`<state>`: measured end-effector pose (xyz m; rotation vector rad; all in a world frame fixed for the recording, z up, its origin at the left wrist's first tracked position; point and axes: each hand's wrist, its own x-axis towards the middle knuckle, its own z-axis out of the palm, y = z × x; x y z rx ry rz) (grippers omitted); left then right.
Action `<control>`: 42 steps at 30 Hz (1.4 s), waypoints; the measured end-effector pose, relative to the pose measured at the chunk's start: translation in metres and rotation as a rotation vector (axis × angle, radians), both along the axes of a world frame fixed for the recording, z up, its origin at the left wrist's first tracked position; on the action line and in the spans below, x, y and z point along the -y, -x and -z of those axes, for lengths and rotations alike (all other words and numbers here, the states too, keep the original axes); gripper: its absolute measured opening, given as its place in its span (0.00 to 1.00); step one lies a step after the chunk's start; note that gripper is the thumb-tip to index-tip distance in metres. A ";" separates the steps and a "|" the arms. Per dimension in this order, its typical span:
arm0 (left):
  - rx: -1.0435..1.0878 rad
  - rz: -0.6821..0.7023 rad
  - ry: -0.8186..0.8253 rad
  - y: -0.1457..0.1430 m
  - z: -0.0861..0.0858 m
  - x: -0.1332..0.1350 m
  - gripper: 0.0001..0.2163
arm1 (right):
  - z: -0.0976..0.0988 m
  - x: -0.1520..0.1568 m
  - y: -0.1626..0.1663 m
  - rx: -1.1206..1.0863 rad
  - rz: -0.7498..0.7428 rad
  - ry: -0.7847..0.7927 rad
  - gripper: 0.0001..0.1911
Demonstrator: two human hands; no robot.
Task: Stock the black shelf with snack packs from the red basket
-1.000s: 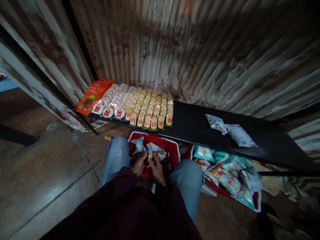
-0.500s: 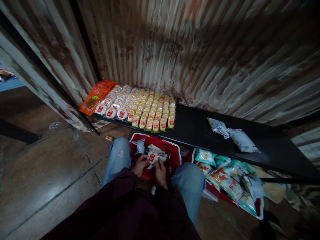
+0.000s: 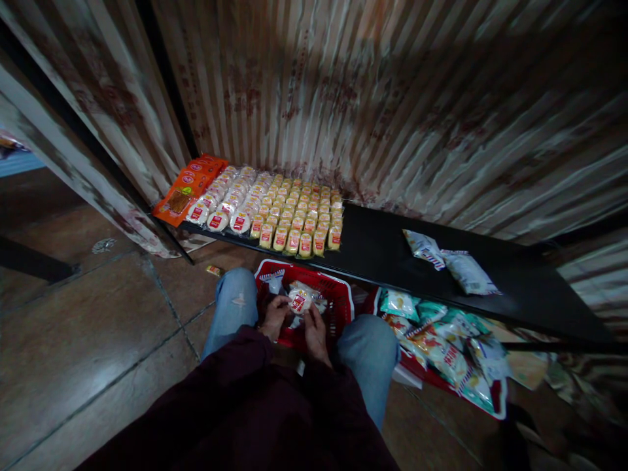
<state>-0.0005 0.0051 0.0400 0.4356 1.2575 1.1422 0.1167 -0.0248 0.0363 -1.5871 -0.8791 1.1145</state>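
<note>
A round, pale wrapped snack cake [image 3: 299,301] with a red label is held between my two hands, above a red plastic basket [image 3: 343,302]. My left hand [image 3: 275,316] pinches its left edge, while my right hand [image 3: 315,332] grips the lower right side. Inside the basket lie several snack bags, partly covered by the cake and my hands. On the black shelf [image 3: 375,239] ahead stand rows of similar round white cakes [image 3: 217,221], and beside them rows of yellow wrapped cakes [image 3: 292,241].
Orange snack packets [image 3: 182,196] lie at the shelf's left end. Two pale bags [image 3: 470,272] rest on its right part. A second red basket [image 3: 501,399], full of snack bags, stands right of my knee. One small packet [image 3: 214,270] is on the tiled floor.
The round cake has risen slightly and turned in my fingers, so its label sits at a different angle. Both hands still hold it. My view has shifted a little.
</note>
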 end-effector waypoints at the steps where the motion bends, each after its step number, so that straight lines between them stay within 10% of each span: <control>1: -0.012 -0.004 0.006 0.000 -0.002 -0.001 0.09 | -0.002 -0.001 0.001 -0.007 -0.014 0.001 0.34; 15: -0.390 -0.005 -0.138 0.003 -0.020 -0.011 0.10 | -0.012 -0.019 0.012 0.153 0.012 -0.053 0.34; 42: -0.762 -0.340 -0.393 0.079 -0.094 -0.081 0.11 | -0.097 -0.115 0.115 0.132 -0.199 -0.312 0.26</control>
